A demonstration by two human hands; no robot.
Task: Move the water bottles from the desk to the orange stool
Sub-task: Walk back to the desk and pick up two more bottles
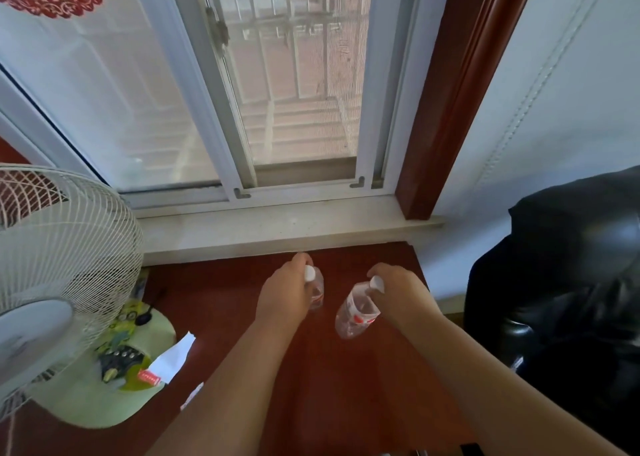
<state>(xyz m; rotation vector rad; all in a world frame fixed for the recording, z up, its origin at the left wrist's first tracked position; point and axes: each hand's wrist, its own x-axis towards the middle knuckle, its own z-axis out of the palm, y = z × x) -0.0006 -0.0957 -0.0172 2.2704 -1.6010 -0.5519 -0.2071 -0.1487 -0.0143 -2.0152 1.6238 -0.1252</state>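
Two clear plastic water bottles with white caps and red-and-white labels are over the dark red desk (225,317), near the window sill. My left hand (285,293) is closed around the neck of the left bottle (317,294), which is largely hidden behind my fingers. My right hand (398,291) grips the right bottle (356,312) just below its cap; this bottle tilts, its base swung toward me and to the left. Whether either bottle touches the desk I cannot tell. The orange stool is not in view.
A white desk fan (59,265) on a pale green base (104,396) stands at the left, with a white paper packet (173,358) beside it. A black leather chair (561,300) stands at the right. The stone window sill (277,230) runs behind the desk.
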